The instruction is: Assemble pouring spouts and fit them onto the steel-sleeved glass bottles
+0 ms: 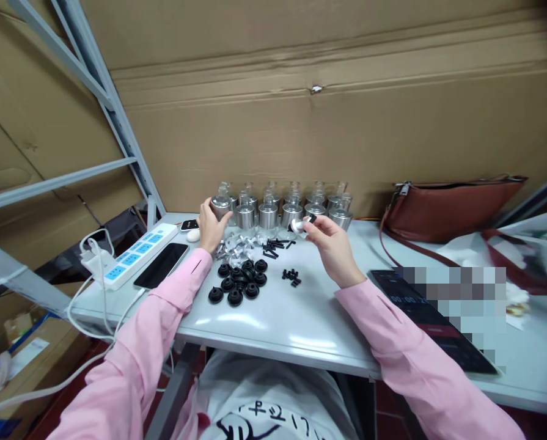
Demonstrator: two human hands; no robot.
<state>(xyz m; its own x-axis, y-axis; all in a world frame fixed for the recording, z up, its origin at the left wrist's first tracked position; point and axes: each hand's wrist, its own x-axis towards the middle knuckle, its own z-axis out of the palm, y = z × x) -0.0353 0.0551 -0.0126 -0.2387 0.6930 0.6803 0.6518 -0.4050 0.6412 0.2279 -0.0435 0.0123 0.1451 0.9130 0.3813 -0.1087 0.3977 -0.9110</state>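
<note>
At the back of the table stand rows of silver metal cylinders (pixel 267 216) with clear glass pieces around them. My left hand (pixel 212 225) is wrapped around the leftmost metal cylinder (pixel 220 206) in the front row. Raised before the right end of that row, my right hand (pixel 332 244) pinches a small whitish part with a black end (pixel 299 225); its exact kind is hard to make out. Between my hands lie a heap of clear plastic pieces (pixel 236 249), thin black sticks (pixel 273 246), round black caps (pixel 240 278) and small black pieces (pixel 292 276).
On the left are a white power strip (pixel 140 253) with cables, a dark phone (pixel 162 266) and a small white item (pixel 193 235). A tablet (pixel 429 324) and a brown bag (pixel 451 211) lie on the right. Cardboard (pixel 273 134) stands behind the table.
</note>
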